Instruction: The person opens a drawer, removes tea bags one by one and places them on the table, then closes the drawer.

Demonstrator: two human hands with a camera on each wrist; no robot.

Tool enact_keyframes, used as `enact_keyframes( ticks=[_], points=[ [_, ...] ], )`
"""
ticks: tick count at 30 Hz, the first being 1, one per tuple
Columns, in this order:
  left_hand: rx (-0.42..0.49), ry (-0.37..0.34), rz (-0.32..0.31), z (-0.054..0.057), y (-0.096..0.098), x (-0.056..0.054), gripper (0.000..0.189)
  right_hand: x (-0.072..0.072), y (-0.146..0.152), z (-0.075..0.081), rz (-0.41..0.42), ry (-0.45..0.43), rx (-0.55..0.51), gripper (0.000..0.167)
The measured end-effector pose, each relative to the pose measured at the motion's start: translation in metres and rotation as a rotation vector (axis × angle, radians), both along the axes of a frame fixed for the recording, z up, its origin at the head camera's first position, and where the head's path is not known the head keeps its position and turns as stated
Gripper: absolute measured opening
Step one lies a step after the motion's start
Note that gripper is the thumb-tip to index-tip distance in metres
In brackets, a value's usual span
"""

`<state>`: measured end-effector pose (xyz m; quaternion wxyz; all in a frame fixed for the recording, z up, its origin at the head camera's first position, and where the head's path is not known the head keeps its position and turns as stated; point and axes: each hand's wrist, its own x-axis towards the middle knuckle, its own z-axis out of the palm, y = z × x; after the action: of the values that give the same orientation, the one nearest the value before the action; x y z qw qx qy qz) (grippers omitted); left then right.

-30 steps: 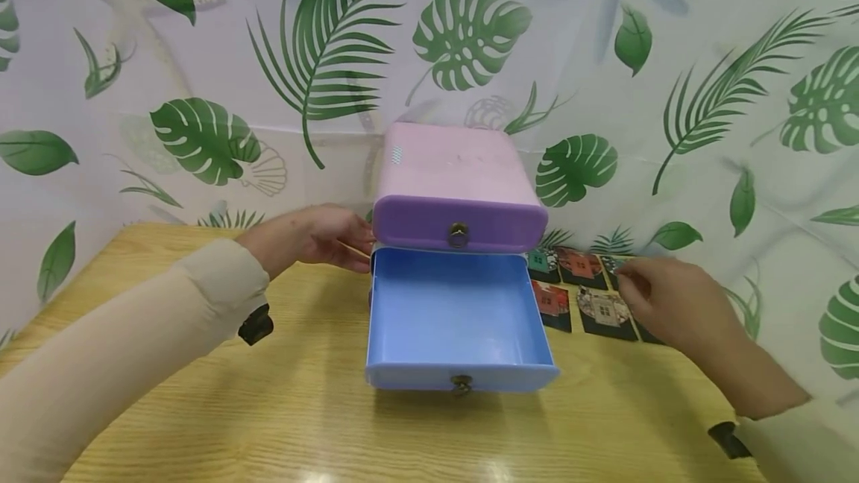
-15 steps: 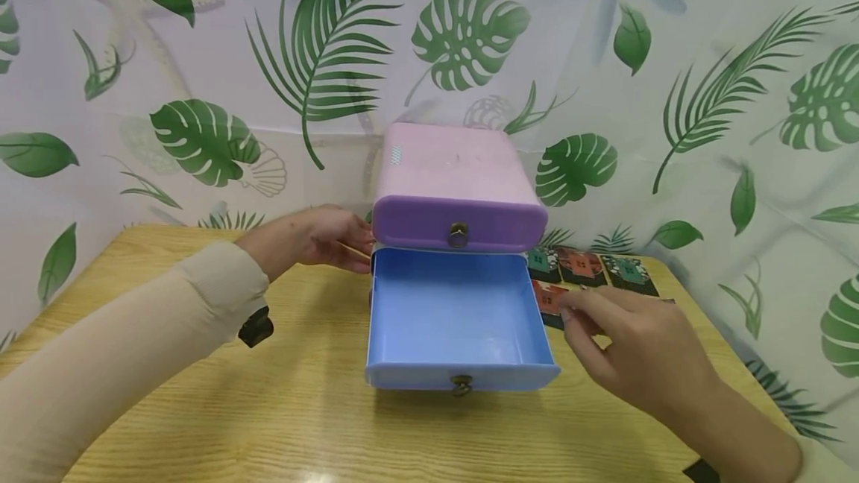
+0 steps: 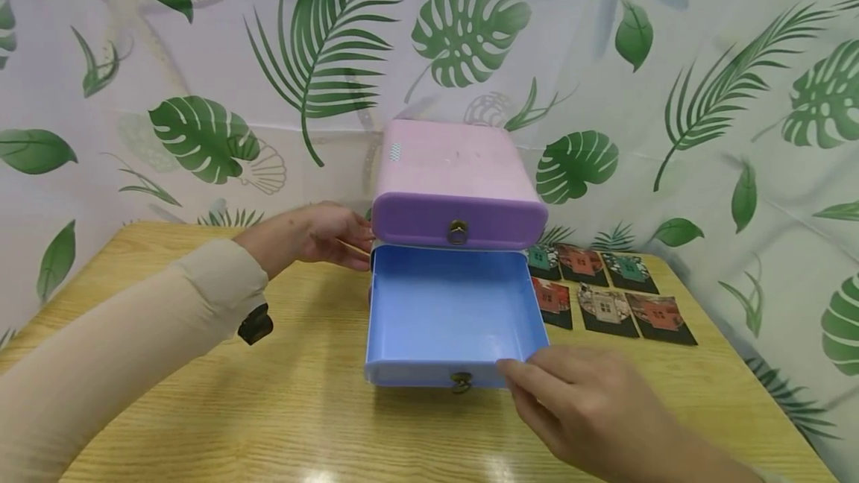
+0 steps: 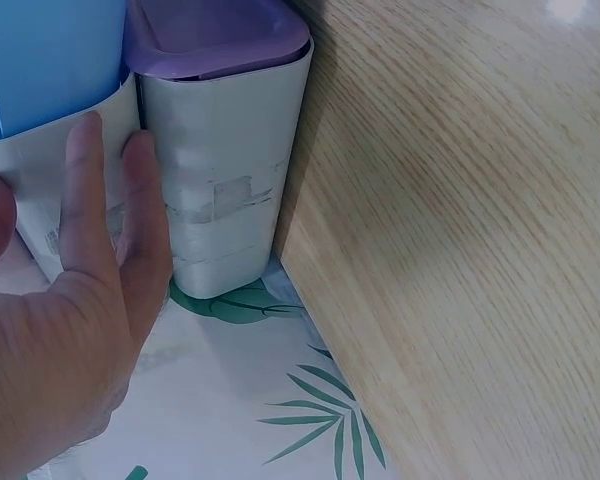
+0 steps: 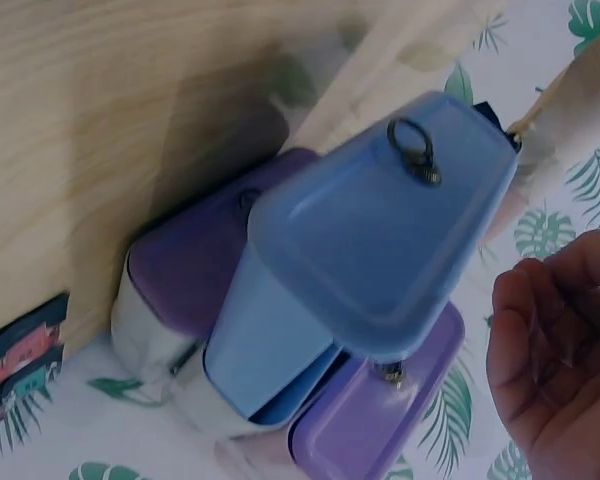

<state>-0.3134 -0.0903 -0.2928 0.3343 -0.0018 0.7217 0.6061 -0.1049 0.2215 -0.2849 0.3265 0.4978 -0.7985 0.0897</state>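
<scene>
A small stacked drawer unit with a pale pink top stands on the table, its upper purple drawer pushed in. Below it the blue drawer is pulled out, with bare inside and a brass ring pull on its front. My left hand steadies the unit's left side; in the left wrist view its extended fingers lie on the white casing. My right hand is by the blue drawer's front right corner. In the right wrist view that hand's fingers are loosely bent, nothing between them, beside the drawer front.
Several printed cards with little house pictures, such as the rightmost one, lie in two rows right of the unit. Another purple drawer sits at the bottom of the stack. Behind the wooden table hangs a leaf-patterned cloth.
My right hand has come away from the cards, moving left and toward me to the blue drawer's front corner, uncovering the cards. My left hand and the drawers stay in place.
</scene>
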Motion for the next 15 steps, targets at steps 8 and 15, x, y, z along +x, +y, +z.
enact_keyframes(
  ticks=[8, 15],
  points=[
    [-0.003, -0.001, 0.012, -0.002, 0.001, 0.0, 0.042, 0.002, -0.004, -0.017, 0.05, -0.219, 0.31, 0.033],
    [0.005, -0.003, 0.014, -0.002, 0.0, -0.001, 0.042, -0.001, -0.004, -0.026, 0.01, -0.309, 0.42, 0.051]
  ],
)
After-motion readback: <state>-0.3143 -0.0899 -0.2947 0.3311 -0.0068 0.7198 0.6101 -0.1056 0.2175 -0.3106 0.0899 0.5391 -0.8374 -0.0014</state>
